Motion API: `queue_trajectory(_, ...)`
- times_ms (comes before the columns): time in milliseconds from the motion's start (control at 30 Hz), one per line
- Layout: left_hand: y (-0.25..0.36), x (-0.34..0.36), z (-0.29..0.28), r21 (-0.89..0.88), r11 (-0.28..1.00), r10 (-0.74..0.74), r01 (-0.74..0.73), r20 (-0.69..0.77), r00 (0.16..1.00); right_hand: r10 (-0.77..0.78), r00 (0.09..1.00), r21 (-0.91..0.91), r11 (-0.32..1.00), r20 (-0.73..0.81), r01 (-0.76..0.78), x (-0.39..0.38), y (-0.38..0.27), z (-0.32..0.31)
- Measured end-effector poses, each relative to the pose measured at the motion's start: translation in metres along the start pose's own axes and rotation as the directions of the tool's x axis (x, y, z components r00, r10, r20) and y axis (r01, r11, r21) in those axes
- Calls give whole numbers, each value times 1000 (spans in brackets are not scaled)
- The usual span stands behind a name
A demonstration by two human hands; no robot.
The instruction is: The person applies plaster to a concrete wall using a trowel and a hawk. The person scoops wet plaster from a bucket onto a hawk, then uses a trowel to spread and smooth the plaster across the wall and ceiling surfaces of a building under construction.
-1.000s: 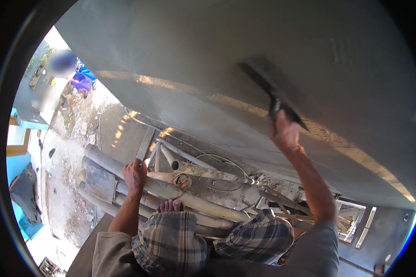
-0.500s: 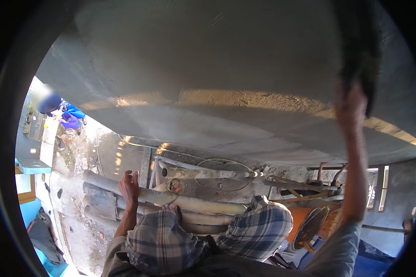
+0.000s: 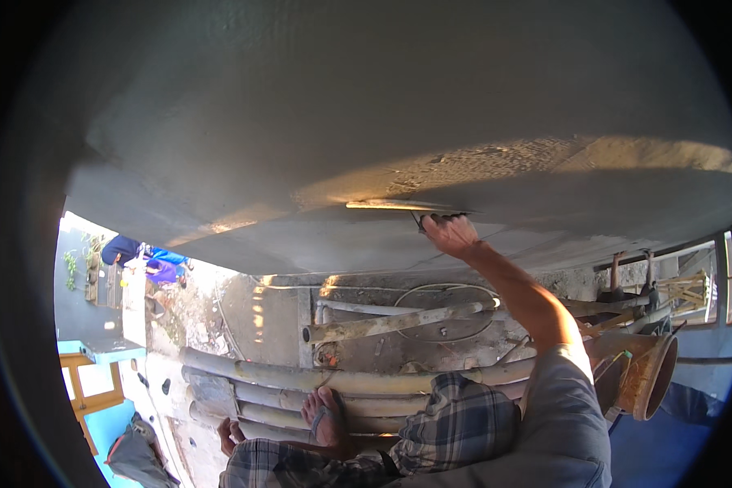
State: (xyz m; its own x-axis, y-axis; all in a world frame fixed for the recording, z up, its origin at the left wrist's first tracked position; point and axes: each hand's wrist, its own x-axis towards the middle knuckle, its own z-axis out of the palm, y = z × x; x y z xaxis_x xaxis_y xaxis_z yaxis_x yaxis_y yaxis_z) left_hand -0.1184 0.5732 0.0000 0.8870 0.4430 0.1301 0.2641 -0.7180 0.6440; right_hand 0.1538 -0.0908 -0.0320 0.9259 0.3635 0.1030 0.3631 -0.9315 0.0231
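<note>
My right hand (image 3: pixel 451 234) is closed on the handle of a trowel (image 3: pixel 398 205), whose long blade lies edge-on against the grey rendered wall (image 3: pixel 398 89), along a band of sunlit, partly rough render. My left hand (image 3: pixel 229 435) is low at the left, partly hidden behind my plaid-covered knee, its fingers loosely bent and apart, with nothing seen in them. My foot (image 3: pixel 325 419) in a flip-flop rests on long pale poles (image 3: pixel 358 381) below the wall.
A person (image 3: pixel 142 260) in blue and purple is at far left, and another person's limbs (image 3: pixel 618 272) show at right. Below lie pipes (image 3: pixel 398 317), a hose loop and rubble. A rusty orange drum (image 3: pixel 642 374) stands at right; a dark bundle (image 3: pixel 138 455) lies lower left.
My right hand and trowel swept right, then came back left and lower, the blade turning from upright to level. My left hand dropped beside my knee. The view also shifted.
</note>
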Motion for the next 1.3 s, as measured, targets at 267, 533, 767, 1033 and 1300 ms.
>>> queue_trajectory(267, 43, 70, 48, -97, 994, 59, -41, 189, 980, -52, 961, -98, 995, -272, 26, -34, 71, -286)
queue_trajectory(533, 245, 153, 56, -451, 836, 414, -313, 143, 899, 244, 794, -44, 946, -557, -321, -88, 115, -448)
queue_trajectory(767, 382, 151, -3, -657, 638, 588, -401, 79, 805, 365, 877, 56, 929, -313, -367, -11, 60, -356)
queue_trajectory(1033, 445, 118, -21, -712, 618, 731, -333, 365, 577, 284, 340, 165, 926, -896, -340, -30, 101, -442)
queue_trajectory(1300, 534, 81, 43, -662, 712, 699, -235, 699, 152, 312, -42, 289, 813, -949, -505, -157, 121, -478)
